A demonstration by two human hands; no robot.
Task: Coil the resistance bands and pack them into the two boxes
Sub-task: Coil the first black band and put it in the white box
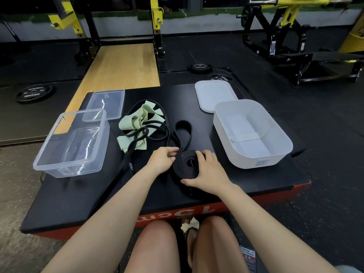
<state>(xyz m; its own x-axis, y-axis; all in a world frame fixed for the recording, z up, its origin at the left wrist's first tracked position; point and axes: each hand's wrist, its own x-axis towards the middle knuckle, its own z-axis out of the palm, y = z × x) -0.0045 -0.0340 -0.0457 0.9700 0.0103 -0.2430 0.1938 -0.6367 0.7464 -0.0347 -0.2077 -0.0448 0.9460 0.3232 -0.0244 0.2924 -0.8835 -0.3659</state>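
Note:
A wide black resistance band [186, 165] lies partly rolled into a flat coil on the black platform [65, 196]. Its loose loop [183, 131] trails away from me. My right hand [206, 172] cups the coil from the right and front. My left hand [164, 159] pinches the band at the coil's left edge. A pale green band [137, 123] lies tangled with a thin black band [131, 164] further left. The clear plastic box [71, 142] stands open at the left. The white box [252, 133] stands open at the right, with a sheet of paper inside.
A clear lid [105, 104] lies behind the clear box, and a white lid [214, 94] behind the white box. Weight plates [33, 92] and yellow gym racks [285, 20] stand on the dark floor beyond. My knees are below the platform's red front edge.

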